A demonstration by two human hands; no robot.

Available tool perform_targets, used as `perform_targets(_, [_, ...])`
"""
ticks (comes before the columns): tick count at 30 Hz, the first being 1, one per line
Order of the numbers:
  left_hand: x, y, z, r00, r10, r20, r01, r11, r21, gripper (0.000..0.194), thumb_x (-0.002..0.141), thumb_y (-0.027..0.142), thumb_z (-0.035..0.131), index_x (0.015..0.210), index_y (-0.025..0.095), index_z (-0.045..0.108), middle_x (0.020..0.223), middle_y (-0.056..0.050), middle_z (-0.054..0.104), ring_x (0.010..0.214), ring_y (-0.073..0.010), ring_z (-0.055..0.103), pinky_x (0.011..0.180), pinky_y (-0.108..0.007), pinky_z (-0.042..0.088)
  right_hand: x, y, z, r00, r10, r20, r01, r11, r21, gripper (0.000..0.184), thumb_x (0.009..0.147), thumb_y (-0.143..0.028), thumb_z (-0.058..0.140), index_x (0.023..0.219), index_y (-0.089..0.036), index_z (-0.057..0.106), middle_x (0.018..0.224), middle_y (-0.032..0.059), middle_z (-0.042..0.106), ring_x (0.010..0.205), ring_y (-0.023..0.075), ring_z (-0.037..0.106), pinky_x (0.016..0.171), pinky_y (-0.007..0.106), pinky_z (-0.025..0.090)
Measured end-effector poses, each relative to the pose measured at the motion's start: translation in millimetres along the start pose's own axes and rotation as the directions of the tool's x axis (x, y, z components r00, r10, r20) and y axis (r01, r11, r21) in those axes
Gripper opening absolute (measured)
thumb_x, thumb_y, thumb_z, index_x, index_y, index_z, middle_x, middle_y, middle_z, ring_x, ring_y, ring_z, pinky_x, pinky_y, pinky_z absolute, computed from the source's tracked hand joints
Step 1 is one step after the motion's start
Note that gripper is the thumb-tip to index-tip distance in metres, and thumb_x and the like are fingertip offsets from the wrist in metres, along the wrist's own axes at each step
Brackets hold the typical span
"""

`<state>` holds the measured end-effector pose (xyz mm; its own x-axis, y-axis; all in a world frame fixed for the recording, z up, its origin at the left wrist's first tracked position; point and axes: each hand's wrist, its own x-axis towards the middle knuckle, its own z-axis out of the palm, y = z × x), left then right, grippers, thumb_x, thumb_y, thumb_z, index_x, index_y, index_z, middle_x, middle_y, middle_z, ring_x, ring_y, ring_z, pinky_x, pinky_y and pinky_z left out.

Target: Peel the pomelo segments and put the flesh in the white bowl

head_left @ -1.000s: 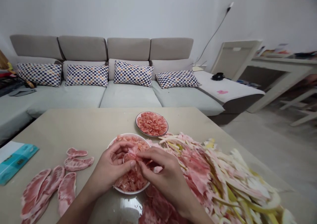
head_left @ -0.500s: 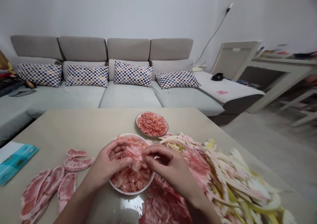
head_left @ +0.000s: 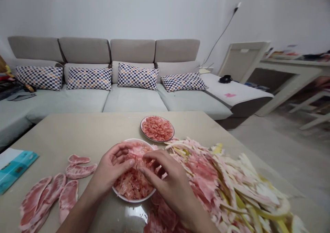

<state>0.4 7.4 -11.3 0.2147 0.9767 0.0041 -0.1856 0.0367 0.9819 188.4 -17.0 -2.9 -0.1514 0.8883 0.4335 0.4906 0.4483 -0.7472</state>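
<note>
My left hand (head_left: 116, 164) holds a pink pomelo segment (head_left: 137, 151) between thumb and fingers, above a white bowl (head_left: 134, 201). My right hand (head_left: 165, 173) meets the segment from the other side, thumb and fingertips bent against its flesh. Loose pomelo pulp (head_left: 134, 188) fills the bowl below both hands. Several unopened pomelo segments (head_left: 68, 197) lie on the table to the left. Behind the bowl, a dark-rimmed plate (head_left: 142, 130) carries more pink pulp pieces (head_left: 157, 128).
Peeled membranes (head_left: 201, 178) and yellow-white rind strips (head_left: 247, 195) are heaped along the right side of the table (head_left: 103, 130). A blue tissue pack (head_left: 19, 169) lies at the left edge. Beyond stands a grey sofa (head_left: 134, 99) with checkered cushions (head_left: 138, 76).
My right hand has shifted left and slightly down, closer to my left hand, its fingertips now over the segment. My left hand stays nearly in place. The view has shifted slightly.
</note>
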Motion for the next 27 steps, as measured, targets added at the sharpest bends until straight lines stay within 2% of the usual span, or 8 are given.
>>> perform_targets(4, [0, -2, 0.1, 0.999, 0.005, 0.039, -0.005, 1.000, -0.015, 0.034, 0.075, 0.025, 0.077, 0.107, 0.023, 0.064, 0.118, -0.005, 0.065, 0.106, -0.0183, 0.060, 0.092, -0.028, 0.049, 0, 4, 4, 0.999, -0.042, -0.007, 0.042, 0.999, -0.016, 0.014, 0.085, -0.017, 0.062, 0.098, -0.022, 0.067, 0.095, 0.0056, 0.069, 0.087, 0.0192, 0.065, 0.079, 0.033, 0.053])
perform_targets(8, [1, -5, -0.3, 0.998, 0.020, 0.061, -0.018, 0.999, -0.027, 0.034, 0.076, 0.023, 0.077, 0.108, 0.024, 0.065, 0.119, -0.004, 0.065, 0.107, -0.0174, 0.059, 0.092, -0.026, 0.048, 1, 5, 5, 0.998, -0.050, -0.032, 0.050, 0.999, 0.008, 0.013, 0.085, -0.014, 0.059, 0.090, -0.020, 0.069, 0.086, 0.0038, 0.070, 0.075, 0.0161, 0.064, 0.069, 0.028, 0.052])
perform_targets(12, [1, -4, -0.4, 0.999, 0.009, 0.048, -0.007, 0.999, -0.033, 0.033, 0.074, 0.023, 0.078, 0.105, 0.024, 0.066, 0.114, -0.003, 0.066, 0.103, -0.0164, 0.061, 0.090, -0.024, 0.049, 3, 1, 4, 0.997, 0.039, -0.062, -0.037, 0.999, 0.040, 0.011, 0.077, -0.009, 0.060, 0.075, -0.018, 0.068, 0.072, 0.0016, 0.067, 0.063, 0.0139, 0.061, 0.057, 0.024, 0.048])
perform_targets(15, [1, 0, -2.4, 1.000, -0.012, 0.014, 0.012, 0.999, -0.046, 0.033, 0.074, 0.023, 0.078, 0.105, 0.023, 0.066, 0.113, -0.004, 0.066, 0.103, -0.0166, 0.061, 0.089, -0.024, 0.049, 5, 0, 0, 0.991, 0.118, -0.055, -0.112, 0.989, 0.100, 0.011, 0.075, -0.010, 0.061, 0.071, -0.018, 0.067, 0.069, 0.0006, 0.067, 0.058, 0.0122, 0.060, 0.053, 0.021, 0.047])
perform_targets(18, [1, 1, -5.5, 1.000, -0.023, -0.016, 0.022, 0.996, -0.087, 0.034, 0.075, 0.024, 0.078, 0.106, 0.023, 0.064, 0.114, -0.005, 0.066, 0.105, -0.0182, 0.061, 0.089, -0.025, 0.049, 5, 3, -7, 0.992, 0.128, -0.020, -0.125, 0.985, 0.118, 0.011, 0.078, -0.011, 0.060, 0.076, -0.018, 0.069, 0.074, 0.0010, 0.070, 0.063, 0.0127, 0.064, 0.057, 0.021, 0.050])
perform_targets(23, [3, 2, -7.2, 0.999, -0.025, -0.039, 0.021, 0.995, -0.093, 0.035, 0.075, 0.024, 0.077, 0.107, 0.022, 0.064, 0.121, -0.008, 0.064, 0.107, -0.0204, 0.062, 0.089, -0.026, 0.049, 4, 11, -10, 0.974, 0.038, 0.224, -0.043, 0.999, 0.020, 0.021, 0.079, -0.006, 0.059, 0.087, -0.021, 0.072, 0.098, 0.0033, 0.071, 0.090, 0.0169, 0.066, 0.079, 0.029, 0.052])
perform_targets(25, [3, 1, -6.6, 0.999, -0.018, -0.040, 0.015, 0.998, -0.068, 0.034, 0.076, 0.025, 0.077, 0.107, 0.021, 0.064, 0.121, -0.008, 0.065, 0.109, -0.0212, 0.061, 0.090, -0.027, 0.049, 3, 9, -7, 0.977, 0.041, 0.207, -0.036, 0.999, -0.027, 0.017, 0.080, -0.008, 0.060, 0.083, -0.021, 0.070, 0.095, 0.0039, 0.069, 0.087, 0.0175, 0.065, 0.077, 0.030, 0.051])
perform_targets(27, [3, 1, -5.7, 0.999, -0.007, -0.041, 0.005, 0.999, -0.041, 0.033, 0.077, 0.027, 0.076, 0.107, 0.022, 0.065, 0.120, -0.007, 0.066, 0.111, -0.0218, 0.061, 0.091, -0.027, 0.048, 2, 6, -4, 0.994, 0.030, 0.101, -0.025, 0.998, -0.054, 0.012, 0.083, -0.010, 0.059, 0.081, -0.019, 0.066, 0.086, 0.0034, 0.066, 0.077, 0.0168, 0.062, 0.069, 0.029, 0.050])
